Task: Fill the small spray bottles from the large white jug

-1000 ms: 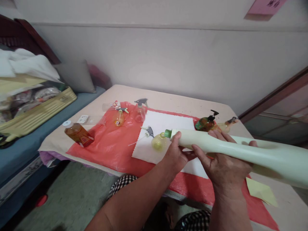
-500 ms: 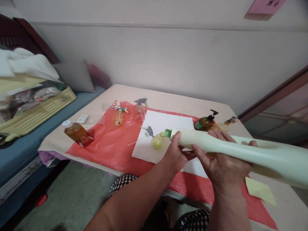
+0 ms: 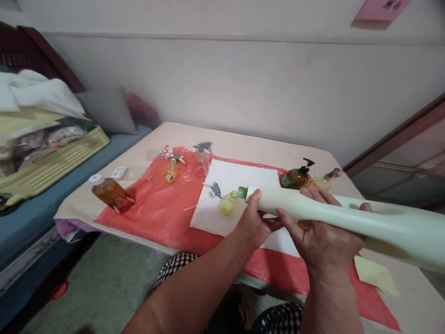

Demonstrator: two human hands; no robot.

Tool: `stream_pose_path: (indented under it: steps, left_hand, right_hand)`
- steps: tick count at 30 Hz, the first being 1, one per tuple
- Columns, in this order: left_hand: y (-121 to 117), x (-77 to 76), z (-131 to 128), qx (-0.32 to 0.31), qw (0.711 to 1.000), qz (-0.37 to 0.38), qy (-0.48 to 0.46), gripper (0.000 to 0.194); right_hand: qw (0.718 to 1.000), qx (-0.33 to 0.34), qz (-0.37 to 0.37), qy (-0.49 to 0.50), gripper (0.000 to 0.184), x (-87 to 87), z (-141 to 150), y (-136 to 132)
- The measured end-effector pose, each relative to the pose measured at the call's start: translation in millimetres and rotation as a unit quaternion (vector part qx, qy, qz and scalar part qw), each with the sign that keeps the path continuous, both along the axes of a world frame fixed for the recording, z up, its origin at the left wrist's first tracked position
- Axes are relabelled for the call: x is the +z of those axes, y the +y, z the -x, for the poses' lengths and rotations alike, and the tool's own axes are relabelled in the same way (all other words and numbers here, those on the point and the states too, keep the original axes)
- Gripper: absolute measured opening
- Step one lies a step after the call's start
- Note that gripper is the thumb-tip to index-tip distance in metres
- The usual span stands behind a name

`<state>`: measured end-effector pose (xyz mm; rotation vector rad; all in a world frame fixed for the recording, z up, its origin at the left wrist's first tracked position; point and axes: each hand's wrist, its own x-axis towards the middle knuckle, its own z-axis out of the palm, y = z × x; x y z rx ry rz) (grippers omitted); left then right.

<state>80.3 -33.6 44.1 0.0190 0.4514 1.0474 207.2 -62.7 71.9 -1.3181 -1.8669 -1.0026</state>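
Tilted almost flat, a large pale green jug (image 3: 354, 222) with a green spout (image 3: 242, 192) is held in both hands. My left hand (image 3: 255, 220) grips its neck close to the spout. Farther back, my right hand (image 3: 330, 236) supports the body and handle, fingers wrapped round it. The spout's tip meets the open mouth of a clear yellowish bottle (image 3: 227, 205) standing on a white sheet (image 3: 208, 215); whether they touch I cannot tell. Some yellowish tint shows low in that bottle. Left of it lies a grey trigger spray head (image 3: 216, 189) with its tube.
Red plastic sheeting (image 3: 156, 213) covers much of the table. On the left are a bottle of amber liquid (image 3: 113, 194) and two spray bottles (image 3: 201, 163). A dark pump bottle (image 3: 295, 177) and an orange-tinted bottle (image 3: 323, 182) stand right. Yellow paper (image 3: 375, 274) lies near the right edge.
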Motion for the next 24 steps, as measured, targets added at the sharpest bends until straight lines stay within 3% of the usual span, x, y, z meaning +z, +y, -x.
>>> stream_pose_path:
  steps: [24]
  left_hand:
    - [-0.2,0.4,0.7,-0.002,1.000,-0.004,0.003,0.038]
  right_hand:
    - [1.000,0.000,0.006,0.005,0.063,0.8,0.5,-0.4]
